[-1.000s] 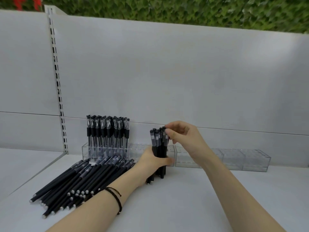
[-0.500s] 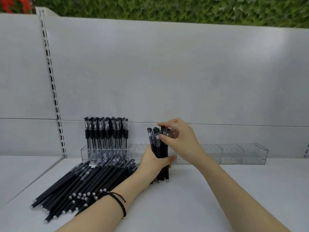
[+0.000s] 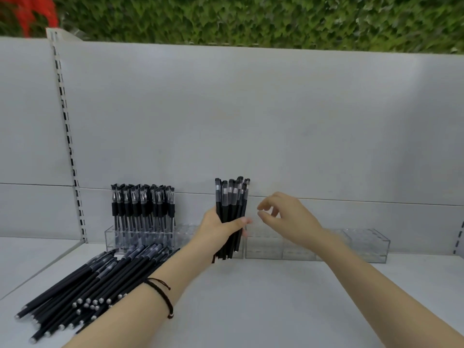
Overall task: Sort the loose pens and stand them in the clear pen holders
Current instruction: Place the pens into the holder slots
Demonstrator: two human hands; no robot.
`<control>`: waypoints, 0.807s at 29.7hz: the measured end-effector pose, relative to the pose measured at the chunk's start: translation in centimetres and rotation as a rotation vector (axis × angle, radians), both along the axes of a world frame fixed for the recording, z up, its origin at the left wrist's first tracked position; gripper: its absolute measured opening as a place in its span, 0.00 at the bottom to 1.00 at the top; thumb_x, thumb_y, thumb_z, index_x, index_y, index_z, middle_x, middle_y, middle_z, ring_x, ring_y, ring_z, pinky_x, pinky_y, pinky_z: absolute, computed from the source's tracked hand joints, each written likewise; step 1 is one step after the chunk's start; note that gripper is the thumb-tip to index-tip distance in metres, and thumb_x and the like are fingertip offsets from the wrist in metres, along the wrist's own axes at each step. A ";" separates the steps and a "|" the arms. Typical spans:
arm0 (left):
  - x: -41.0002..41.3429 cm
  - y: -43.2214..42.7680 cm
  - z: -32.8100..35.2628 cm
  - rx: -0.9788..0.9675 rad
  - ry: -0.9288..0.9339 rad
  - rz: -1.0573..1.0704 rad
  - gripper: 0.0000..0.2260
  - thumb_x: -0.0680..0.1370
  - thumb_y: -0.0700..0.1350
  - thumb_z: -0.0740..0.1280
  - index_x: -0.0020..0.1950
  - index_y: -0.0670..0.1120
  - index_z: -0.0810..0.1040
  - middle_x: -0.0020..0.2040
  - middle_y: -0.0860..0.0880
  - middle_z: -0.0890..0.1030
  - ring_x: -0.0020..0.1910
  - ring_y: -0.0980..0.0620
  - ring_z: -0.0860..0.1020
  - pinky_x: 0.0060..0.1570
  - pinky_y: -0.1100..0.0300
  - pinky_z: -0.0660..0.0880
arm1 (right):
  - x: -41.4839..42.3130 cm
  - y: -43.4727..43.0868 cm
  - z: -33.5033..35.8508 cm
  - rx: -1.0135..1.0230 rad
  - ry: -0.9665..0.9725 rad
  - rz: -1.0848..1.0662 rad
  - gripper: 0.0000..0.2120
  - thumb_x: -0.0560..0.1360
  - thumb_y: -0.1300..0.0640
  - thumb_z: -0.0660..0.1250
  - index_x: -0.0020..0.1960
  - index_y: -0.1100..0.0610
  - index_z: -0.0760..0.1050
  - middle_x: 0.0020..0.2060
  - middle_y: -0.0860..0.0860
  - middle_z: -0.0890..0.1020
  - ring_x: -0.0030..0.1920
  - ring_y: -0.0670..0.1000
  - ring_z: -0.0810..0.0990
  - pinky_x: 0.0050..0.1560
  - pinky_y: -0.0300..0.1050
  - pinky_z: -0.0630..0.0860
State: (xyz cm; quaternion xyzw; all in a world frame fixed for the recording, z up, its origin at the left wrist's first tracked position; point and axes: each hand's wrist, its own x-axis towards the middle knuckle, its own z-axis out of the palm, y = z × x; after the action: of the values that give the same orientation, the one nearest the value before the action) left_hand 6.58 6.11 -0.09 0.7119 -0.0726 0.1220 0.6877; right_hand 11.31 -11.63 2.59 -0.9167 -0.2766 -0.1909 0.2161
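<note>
My left hand [image 3: 221, 228] grips an upright bundle of black pens [image 3: 232, 207], lifted off the shelf in front of the clear pen holders [image 3: 313, 247]. My right hand [image 3: 286, 217] hovers just right of the bundle, fingers loosely curled, holding nothing. Several black pens [image 3: 143, 209] stand in the leftmost holder [image 3: 113, 237]. A pile of loose black pens [image 3: 88, 282] lies on the shelf at the lower left, partly under my left forearm.
The white shelf [image 3: 276, 297] meets a white back panel [image 3: 251, 121]. A slotted upright rail [image 3: 67, 136] runs down the left. The right holders [image 3: 366, 244] hold no pens. Green foliage shows above the panel.
My right hand has let go of the bundle's top and drawn off to the right. My left hand has raised the bundle off the shelf.
</note>
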 end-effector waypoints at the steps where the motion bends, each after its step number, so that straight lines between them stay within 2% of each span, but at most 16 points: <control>1: 0.3 -0.4 0.4 -0.008 -0.007 -0.010 0.05 0.77 0.40 0.70 0.52 0.44 0.79 0.45 0.44 0.86 0.37 0.52 0.82 0.37 0.59 0.80 | 0.3 0.0 0.6 0.024 0.006 0.012 0.09 0.79 0.50 0.62 0.53 0.52 0.79 0.48 0.45 0.77 0.46 0.45 0.77 0.51 0.46 0.76; 3: 0.9 -1.2 1.0 -0.055 -0.016 -0.006 0.05 0.77 0.40 0.70 0.52 0.43 0.81 0.39 0.47 0.85 0.36 0.54 0.81 0.34 0.60 0.78 | 0.5 0.4 1.5 0.096 0.028 0.050 0.09 0.79 0.52 0.62 0.50 0.53 0.80 0.44 0.44 0.77 0.44 0.42 0.76 0.49 0.43 0.74; 5: 1.4 -1.7 1.1 -0.111 -0.024 0.019 0.04 0.77 0.40 0.69 0.51 0.44 0.81 0.40 0.47 0.85 0.37 0.53 0.82 0.35 0.59 0.78 | 0.5 1.1 1.9 0.183 0.066 0.083 0.10 0.79 0.55 0.61 0.49 0.56 0.81 0.40 0.42 0.77 0.42 0.41 0.75 0.47 0.42 0.72; 7: 1.6 -1.8 0.9 -0.128 -0.035 0.026 0.04 0.78 0.39 0.68 0.51 0.46 0.79 0.41 0.49 0.86 0.35 0.53 0.82 0.33 0.58 0.79 | 0.7 1.7 1.7 0.275 0.130 0.104 0.13 0.79 0.56 0.61 0.48 0.62 0.81 0.39 0.50 0.80 0.40 0.48 0.77 0.47 0.46 0.73; 9: 1.5 -1.3 0.5 -0.098 -0.028 0.022 0.06 0.78 0.38 0.68 0.52 0.46 0.79 0.41 0.49 0.86 0.35 0.54 0.83 0.32 0.58 0.79 | 1.0 2.1 1.2 0.373 0.209 0.135 0.14 0.79 0.55 0.63 0.45 0.65 0.80 0.38 0.56 0.81 0.38 0.51 0.77 0.40 0.44 0.72; 12: 1.3 -0.4 -0.3 -0.094 0.009 0.005 0.07 0.77 0.39 0.69 0.54 0.45 0.80 0.44 0.45 0.86 0.39 0.52 0.84 0.33 0.58 0.80 | 1.1 2.5 0.6 0.555 0.366 0.184 0.07 0.76 0.55 0.69 0.45 0.59 0.81 0.36 0.47 0.80 0.33 0.42 0.74 0.30 0.32 0.68; 16: 1.2 -0.5 -0.4 -0.221 0.002 -0.037 0.08 0.77 0.38 0.68 0.55 0.43 0.80 0.46 0.42 0.86 0.42 0.46 0.85 0.36 0.55 0.81 | 0.9 3.2 0.4 0.747 0.523 0.193 0.06 0.77 0.58 0.68 0.47 0.62 0.79 0.32 0.50 0.76 0.26 0.43 0.71 0.25 0.36 0.64; 18: 1.2 -0.9 -0.4 -0.284 0.001 -0.038 0.06 0.77 0.36 0.68 0.54 0.40 0.79 0.44 0.42 0.86 0.41 0.44 0.85 0.37 0.55 0.82 | 0.8 3.2 0.9 0.862 0.490 0.174 0.04 0.76 0.61 0.67 0.44 0.61 0.78 0.30 0.53 0.74 0.22 0.43 0.69 0.23 0.36 0.63; 21: 1.3 -1.1 -0.7 -0.320 0.021 0.010 0.05 0.77 0.35 0.68 0.52 0.38 0.78 0.42 0.43 0.85 0.39 0.45 0.85 0.35 0.57 0.81 | 1.3 2.5 1.7 1.044 0.310 0.163 0.04 0.73 0.64 0.67 0.40 0.58 0.76 0.32 0.54 0.77 0.26 0.45 0.71 0.25 0.35 0.66; 24: 1.4 -1.0 -0.9 -0.370 0.037 0.042 0.08 0.77 0.36 0.68 0.55 0.37 0.77 0.43 0.42 0.85 0.40 0.45 0.85 0.35 0.57 0.81 | 1.7 1.9 1.5 0.981 0.133 0.141 0.04 0.72 0.64 0.68 0.40 0.57 0.75 0.32 0.53 0.79 0.33 0.49 0.77 0.29 0.38 0.72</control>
State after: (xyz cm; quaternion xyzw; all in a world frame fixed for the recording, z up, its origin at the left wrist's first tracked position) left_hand 7.98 5.14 -0.98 0.5767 -0.0215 0.1344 0.8055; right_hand 12.97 -9.73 4.10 -0.6966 -0.2011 -0.2244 0.6511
